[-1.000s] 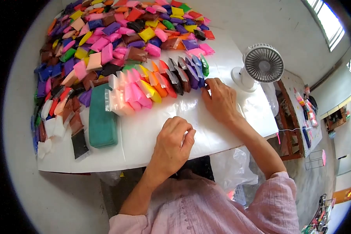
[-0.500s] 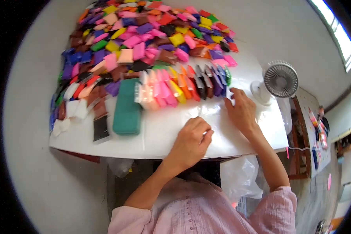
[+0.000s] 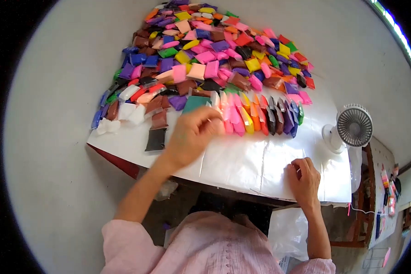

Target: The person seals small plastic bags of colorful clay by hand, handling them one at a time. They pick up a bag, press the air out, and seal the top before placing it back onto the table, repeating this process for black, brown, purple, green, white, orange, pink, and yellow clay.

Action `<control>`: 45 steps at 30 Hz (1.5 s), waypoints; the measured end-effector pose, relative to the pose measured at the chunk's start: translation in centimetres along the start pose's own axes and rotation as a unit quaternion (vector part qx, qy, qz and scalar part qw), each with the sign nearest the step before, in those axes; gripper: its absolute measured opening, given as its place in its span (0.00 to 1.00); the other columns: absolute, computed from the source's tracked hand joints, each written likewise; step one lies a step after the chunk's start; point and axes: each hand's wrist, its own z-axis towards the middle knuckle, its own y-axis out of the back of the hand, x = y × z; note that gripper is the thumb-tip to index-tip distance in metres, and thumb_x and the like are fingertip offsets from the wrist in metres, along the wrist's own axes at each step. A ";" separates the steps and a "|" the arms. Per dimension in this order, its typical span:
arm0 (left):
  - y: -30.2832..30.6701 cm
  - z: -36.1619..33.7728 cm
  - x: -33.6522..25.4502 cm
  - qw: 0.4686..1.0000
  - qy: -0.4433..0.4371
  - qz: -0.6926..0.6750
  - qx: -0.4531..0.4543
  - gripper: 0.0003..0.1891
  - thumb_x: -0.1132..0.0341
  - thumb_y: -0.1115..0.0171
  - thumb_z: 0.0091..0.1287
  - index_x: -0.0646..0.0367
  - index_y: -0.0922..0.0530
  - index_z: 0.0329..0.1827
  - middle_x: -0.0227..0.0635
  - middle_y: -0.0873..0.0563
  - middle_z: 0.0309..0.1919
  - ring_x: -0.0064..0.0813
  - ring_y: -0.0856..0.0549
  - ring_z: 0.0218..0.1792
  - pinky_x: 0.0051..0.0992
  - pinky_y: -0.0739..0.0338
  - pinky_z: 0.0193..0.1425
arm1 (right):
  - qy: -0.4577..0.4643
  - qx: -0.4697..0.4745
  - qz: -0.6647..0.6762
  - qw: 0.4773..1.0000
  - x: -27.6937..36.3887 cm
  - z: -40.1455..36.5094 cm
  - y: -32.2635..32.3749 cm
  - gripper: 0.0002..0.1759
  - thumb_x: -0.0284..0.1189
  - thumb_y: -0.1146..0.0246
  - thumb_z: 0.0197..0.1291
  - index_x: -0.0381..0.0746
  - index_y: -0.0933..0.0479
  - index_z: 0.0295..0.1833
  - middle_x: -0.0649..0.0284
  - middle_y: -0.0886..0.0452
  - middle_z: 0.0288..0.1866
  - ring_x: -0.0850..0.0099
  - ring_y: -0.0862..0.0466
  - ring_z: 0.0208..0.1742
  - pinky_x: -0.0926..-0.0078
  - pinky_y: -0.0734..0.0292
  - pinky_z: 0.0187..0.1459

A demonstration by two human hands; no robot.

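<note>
My left hand [image 3: 189, 137], slightly blurred, hangs in front of the green case [image 3: 197, 103] and covers much of it. Its fingers are curled together beside the left end of a row of upright sachets [image 3: 263, 118]; what is between them, if anything, is hidden. The row runs from white and peach through pink, yellow, orange, red, black, brown and purple to green. My right hand [image 3: 304, 180] rests on the white table sheet [image 3: 242, 162], near its front edge, with fingers curled in and nothing visible in them.
A heap of loose coloured sachets [image 3: 210, 57] covers the back of the table. A small white fan [image 3: 354, 125] stands at the right. White crumpled pieces [image 3: 131, 113] and a black sachet [image 3: 156, 139] lie at the left. A clear plastic bag [image 3: 288, 233] hangs below the front edge.
My left hand has moved left and up, from the table's front to the green case. My right hand has left the row's right end and come back toward the front edge. The view has shifted.
</note>
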 end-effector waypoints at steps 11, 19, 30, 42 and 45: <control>12.3 15.0 16.2 0.896 0.023 0.381 -0.226 0.15 0.61 0.43 0.63 0.67 0.19 0.40 0.58 0.16 0.41 0.55 0.17 0.43 0.46 0.23 0.46 | 0.019 -0.006 -0.034 0.999 0.4 -0.2 -0.1 0.04 0.25 0.37 0.56 0.37 0.25 0.33 0.59 0.26 0.31 0.59 0.22 0.27 0.63 0.28 0.30; 11.9 19.9 18.1 0.851 0.259 0.374 -0.263 0.20 0.54 0.42 0.63 0.64 0.19 0.46 0.54 0.16 0.48 0.54 0.17 0.49 0.47 0.22 0.53 | 0.015 -0.007 -0.028 0.999 0.6 0.1 0.0 0.05 0.24 0.36 0.56 0.37 0.26 0.33 0.58 0.27 0.29 0.59 0.23 0.25 0.63 0.29 0.28; 12.3 18.9 16.7 0.903 0.170 0.226 -0.324 0.13 0.63 0.42 0.61 0.66 0.19 0.36 0.51 0.15 0.36 0.48 0.15 0.38 0.42 0.23 0.43 | 0.055 -0.030 -0.021 0.998 0.5 0.1 0.1 0.05 0.23 0.35 0.56 0.37 0.26 0.34 0.59 0.27 0.29 0.59 0.24 0.25 0.64 0.30 0.27; -1.1 3.0 -2.9 0.995 0.010 -0.058 0.080 0.03 0.73 0.42 0.67 0.63 0.23 0.36 0.21 0.26 0.26 0.11 0.30 0.28 0.15 0.33 0.34 | -0.096 -0.006 0.380 0.920 4.1 0.4 2.3 0.10 0.30 0.36 0.63 0.32 0.21 0.42 0.65 0.22 0.29 0.82 0.26 0.29 0.82 0.31 0.31; -4.6 1.0 -4.2 0.989 0.002 -0.054 0.141 0.03 0.73 0.42 0.67 0.63 0.23 0.36 0.21 0.25 0.27 0.12 0.29 0.29 0.16 0.33 0.35 | -0.069 0.040 0.383 0.920 4.8 0.4 2.4 0.14 0.32 0.36 0.64 0.33 0.21 0.49 0.70 0.23 0.34 0.85 0.27 0.35 0.87 0.32 0.34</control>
